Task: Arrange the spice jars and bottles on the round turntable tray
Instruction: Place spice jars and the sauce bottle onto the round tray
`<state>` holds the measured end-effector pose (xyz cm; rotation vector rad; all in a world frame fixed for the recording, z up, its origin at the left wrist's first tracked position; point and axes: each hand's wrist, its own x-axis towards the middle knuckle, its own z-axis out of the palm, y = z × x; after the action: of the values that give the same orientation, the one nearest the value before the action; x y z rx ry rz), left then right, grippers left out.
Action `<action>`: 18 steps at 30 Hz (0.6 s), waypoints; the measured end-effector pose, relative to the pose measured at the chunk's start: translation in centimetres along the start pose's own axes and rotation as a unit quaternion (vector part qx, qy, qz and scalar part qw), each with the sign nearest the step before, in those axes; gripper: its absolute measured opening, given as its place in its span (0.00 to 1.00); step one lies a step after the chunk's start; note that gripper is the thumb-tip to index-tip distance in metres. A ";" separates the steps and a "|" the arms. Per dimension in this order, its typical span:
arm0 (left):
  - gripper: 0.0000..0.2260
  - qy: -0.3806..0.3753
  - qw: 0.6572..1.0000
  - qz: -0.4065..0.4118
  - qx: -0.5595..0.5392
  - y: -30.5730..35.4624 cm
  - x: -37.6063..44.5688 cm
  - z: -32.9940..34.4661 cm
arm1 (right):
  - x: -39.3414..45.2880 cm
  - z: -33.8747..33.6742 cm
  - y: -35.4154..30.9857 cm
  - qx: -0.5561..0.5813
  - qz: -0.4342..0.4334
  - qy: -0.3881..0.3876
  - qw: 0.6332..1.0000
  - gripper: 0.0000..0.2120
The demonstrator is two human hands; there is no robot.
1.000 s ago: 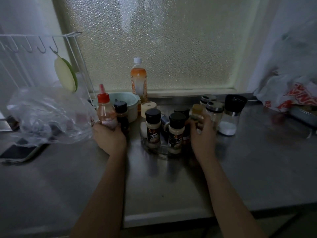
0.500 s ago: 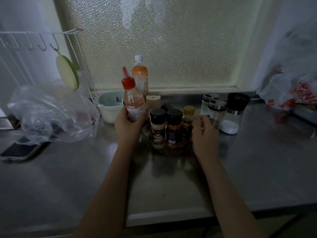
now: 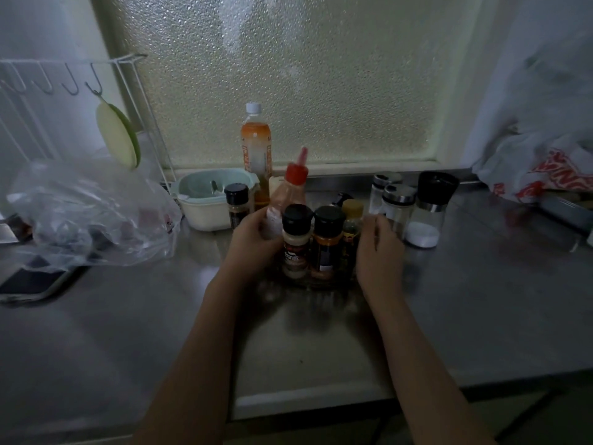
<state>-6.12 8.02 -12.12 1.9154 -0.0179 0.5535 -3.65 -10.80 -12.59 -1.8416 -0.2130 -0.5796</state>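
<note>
From the head camera, the left hand (image 3: pixel 256 242) is wrapping its grip around the red-capped squeeze bottle (image 3: pixel 290 194), holding it upright at the turntable tray's (image 3: pixel 308 281) left rear. The right hand (image 3: pixel 380 248) is resting loosely curled against the tray's right side, holding nothing, beside the crowded spice jars (image 3: pixel 296 239) on the table (image 3: pixel 465 300).

Counter (image 3: pixel 305 342) before tray open; glass shakers (image 3: pixel 398 203) crowd right.
</note>
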 end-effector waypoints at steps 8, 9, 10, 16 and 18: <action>0.23 0.058 0.993 -0.034 -0.099 0.6 -0.1 0.1 | 0.2 -0.1 0.0 0.028 -0.004 0.040 0.999 0.12; 0.27 0.076 0.991 -0.029 -0.105 0.7 0.0 0.1 | 0.4 -0.4 -0.1 0.022 -0.025 0.082 0.996 0.10; 0.30 0.095 0.990 -0.026 -0.105 0.8 0.1 0.0 | 0.8 -0.9 0.0 0.010 -0.043 0.137 0.990 0.09; 0.19 0.101 0.994 -0.039 -0.035 0.3 -0.2 0.5 | 6.5 -4.2 3.1 -0.111 0.075 0.239 0.962 0.32; 0.13 0.072 0.997 -0.042 0.007 -0.1 -0.1 0.8 | 8.0 -4.8 4.0 -0.085 0.141 0.170 0.972 0.36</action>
<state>-5.91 7.36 -12.49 1.8761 0.1575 0.6346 3.58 -17.73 -10.88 -1.8584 0.3318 -0.7183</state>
